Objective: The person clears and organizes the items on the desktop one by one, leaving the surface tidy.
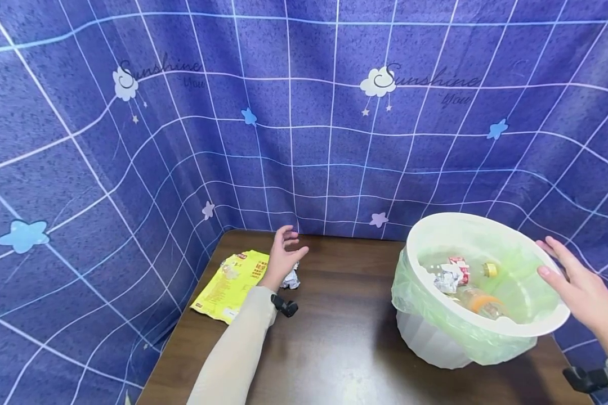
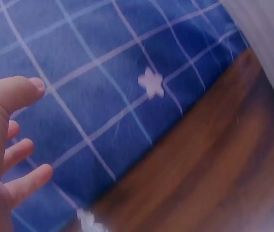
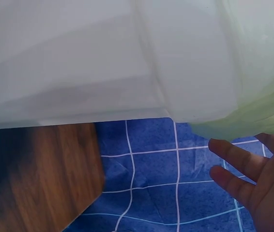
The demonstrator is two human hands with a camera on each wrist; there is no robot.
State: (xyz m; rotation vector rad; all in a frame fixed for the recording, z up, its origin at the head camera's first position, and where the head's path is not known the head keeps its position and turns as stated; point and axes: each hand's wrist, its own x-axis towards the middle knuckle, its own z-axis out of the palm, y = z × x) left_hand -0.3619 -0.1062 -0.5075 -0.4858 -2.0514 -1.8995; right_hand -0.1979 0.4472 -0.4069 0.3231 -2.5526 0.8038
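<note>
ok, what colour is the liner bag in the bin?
Pale translucent green liner bag, folded over the white bin rim; clearest in the head view.

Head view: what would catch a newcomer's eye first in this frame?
The white bin with its green liner, tilted at the right of the brown table, shows bottles and crumpled wrappers inside; the right hand is open beside its rim. At the table's back left, the left hand hovers open over a crumpled paper ball, next to a yellow packet.
</note>
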